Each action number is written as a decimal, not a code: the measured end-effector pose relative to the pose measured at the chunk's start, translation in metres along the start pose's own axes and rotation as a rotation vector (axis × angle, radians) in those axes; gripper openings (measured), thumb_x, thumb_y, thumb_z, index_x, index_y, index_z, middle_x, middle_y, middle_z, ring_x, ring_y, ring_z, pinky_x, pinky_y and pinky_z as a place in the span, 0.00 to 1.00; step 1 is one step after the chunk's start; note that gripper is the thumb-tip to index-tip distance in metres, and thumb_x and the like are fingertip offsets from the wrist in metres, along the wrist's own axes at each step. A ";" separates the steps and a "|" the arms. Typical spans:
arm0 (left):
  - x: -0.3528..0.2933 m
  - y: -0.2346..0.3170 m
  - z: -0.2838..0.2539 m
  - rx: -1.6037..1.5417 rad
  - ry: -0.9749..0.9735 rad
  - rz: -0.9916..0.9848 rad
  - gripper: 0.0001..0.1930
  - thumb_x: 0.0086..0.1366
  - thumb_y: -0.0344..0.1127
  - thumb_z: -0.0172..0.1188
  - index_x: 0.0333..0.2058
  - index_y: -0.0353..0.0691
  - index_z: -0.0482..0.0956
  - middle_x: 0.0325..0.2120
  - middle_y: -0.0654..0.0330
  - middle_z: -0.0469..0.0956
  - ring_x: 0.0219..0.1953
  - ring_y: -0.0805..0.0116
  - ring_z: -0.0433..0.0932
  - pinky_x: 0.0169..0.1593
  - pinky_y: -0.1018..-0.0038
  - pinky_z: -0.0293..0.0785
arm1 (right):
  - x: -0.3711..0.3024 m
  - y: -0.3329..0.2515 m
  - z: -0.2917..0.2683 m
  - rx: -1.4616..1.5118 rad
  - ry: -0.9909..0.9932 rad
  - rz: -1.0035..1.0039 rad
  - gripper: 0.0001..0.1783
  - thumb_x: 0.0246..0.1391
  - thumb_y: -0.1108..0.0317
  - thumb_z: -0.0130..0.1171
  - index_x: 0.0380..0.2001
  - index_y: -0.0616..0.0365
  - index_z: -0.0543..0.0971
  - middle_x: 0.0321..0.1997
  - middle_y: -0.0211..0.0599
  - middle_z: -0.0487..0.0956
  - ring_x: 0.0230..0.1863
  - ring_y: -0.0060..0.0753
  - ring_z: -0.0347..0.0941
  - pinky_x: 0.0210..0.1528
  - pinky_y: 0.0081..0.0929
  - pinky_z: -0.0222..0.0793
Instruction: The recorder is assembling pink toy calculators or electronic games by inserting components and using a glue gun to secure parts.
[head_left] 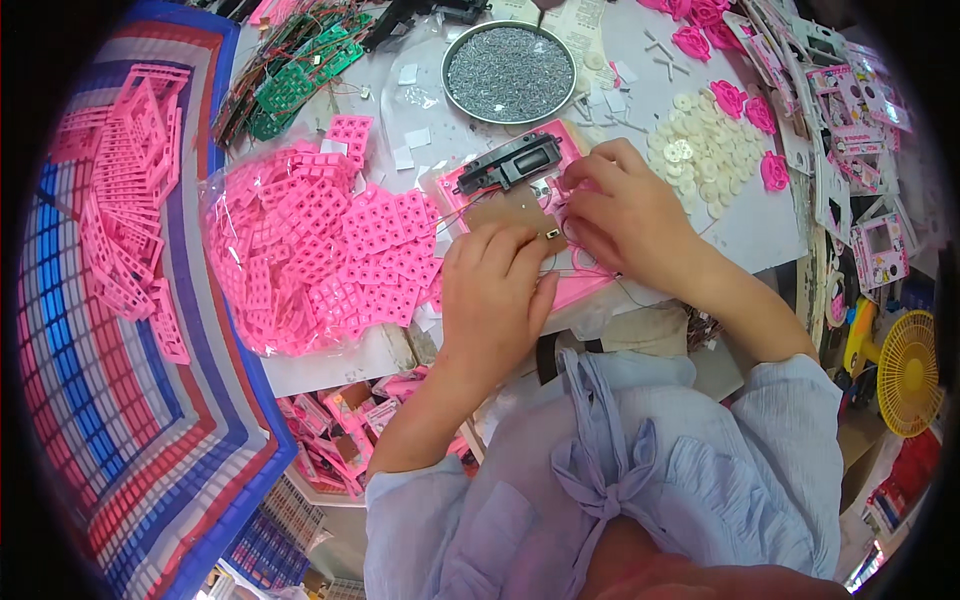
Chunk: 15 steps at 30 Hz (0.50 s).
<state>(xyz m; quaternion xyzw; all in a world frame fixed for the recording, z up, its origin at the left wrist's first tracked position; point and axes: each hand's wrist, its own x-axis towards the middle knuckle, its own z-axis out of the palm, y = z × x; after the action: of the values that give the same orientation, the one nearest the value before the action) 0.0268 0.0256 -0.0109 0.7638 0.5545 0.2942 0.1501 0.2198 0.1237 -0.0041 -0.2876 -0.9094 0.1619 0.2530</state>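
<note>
A flat brown board (500, 213) lies over a pink plastic piece (585, 290) at the front of the table, with thin wires around it. My left hand (492, 285) is closed over the board's near left part, fingers bent and thumb beside a small light-coloured component (553, 234). On the far right side of the board my right hand (630, 210) is pinched; what its fingertips hold is hidden. A loop of pink wire (580, 258) runs beneath that hand. Just beyond the board sits a black plastic housing (510, 163) with a rectangular recess.
Pink keypad pieces (300, 250) fill a clear bag at left. A round tin of small screws (510, 72) stands at the back. White discs (705, 150) and pink rose-shaped pieces (775, 170) lie right, green circuit boards (310, 75) far left. A yellow fan (907, 372) is at right.
</note>
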 end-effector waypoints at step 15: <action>-0.003 -0.003 -0.002 -0.106 0.010 -0.020 0.16 0.54 0.33 0.67 0.41 0.38 0.79 0.42 0.54 0.77 0.46 0.52 0.75 0.49 0.59 0.69 | -0.002 -0.007 0.020 -0.112 -0.006 0.166 0.17 0.40 0.73 0.66 0.37 0.60 0.76 0.49 0.43 0.73 0.52 0.50 0.67 0.50 0.43 0.66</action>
<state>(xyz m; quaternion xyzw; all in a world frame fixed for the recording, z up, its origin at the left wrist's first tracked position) 0.0225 0.0236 -0.0121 0.7476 0.5465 0.3257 0.1906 0.2069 0.1136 -0.0186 -0.3750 -0.8909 0.1322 0.2194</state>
